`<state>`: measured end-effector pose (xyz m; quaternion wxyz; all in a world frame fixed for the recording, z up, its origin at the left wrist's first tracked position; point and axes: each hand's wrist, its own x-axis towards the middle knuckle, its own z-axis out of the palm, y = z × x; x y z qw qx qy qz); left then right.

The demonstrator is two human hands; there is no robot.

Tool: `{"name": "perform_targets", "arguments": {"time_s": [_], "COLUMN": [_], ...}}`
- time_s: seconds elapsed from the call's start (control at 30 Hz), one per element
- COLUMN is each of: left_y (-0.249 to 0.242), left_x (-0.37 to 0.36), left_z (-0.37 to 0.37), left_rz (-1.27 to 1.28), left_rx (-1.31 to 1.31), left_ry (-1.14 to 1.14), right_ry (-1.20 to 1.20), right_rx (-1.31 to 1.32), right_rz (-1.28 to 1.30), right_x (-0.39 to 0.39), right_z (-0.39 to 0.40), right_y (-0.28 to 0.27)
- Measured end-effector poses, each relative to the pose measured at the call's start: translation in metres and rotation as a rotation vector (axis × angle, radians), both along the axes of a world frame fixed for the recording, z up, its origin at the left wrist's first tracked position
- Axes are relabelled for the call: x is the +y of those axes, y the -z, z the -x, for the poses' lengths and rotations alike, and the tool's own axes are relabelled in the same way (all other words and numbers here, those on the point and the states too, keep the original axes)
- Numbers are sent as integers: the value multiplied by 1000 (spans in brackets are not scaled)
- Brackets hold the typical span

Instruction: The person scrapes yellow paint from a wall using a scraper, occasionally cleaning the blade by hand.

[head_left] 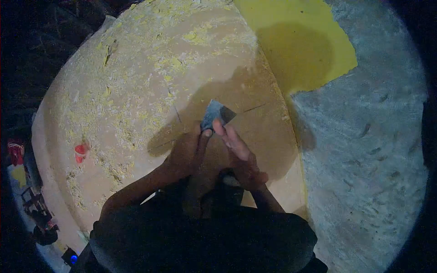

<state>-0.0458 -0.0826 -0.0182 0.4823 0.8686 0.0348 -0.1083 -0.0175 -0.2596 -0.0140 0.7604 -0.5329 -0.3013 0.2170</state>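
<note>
A flat grey scraper (213, 113) with a wide metal blade points up and away from me in the middle of the view. My left hand (193, 143) is closed around its lower end, the thumb pressed along it. My right hand (239, 152) comes in from the other side with its fingers stretched out, the fingertips overlapping the lower edge of the blade. Below both hands is a tan floor surface (268, 150), darkened by my shadow.
Yellow flakes (175, 63) litter the tan surface ahead and to the left. A red cup-like object (80, 154) stands at left. A yellow sheet-like patch (341, 50) meets rough grey ground (364, 145) at right. Dark items (38, 209) lie beyond the left edge.
</note>
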Motion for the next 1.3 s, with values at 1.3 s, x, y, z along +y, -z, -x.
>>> {"name": "perform_targets", "arguments": {"time_s": [1.3], "left_y": [1], "left_x": [11], "left_z": [18], "left_rz": [307], "left_rx": [62], "left_ry": [151], "right_ry": [-198], "right_rx": [-322], "right_rz": [313], "right_x": [-2], "right_z": [-18], "right_y": [-9]}}
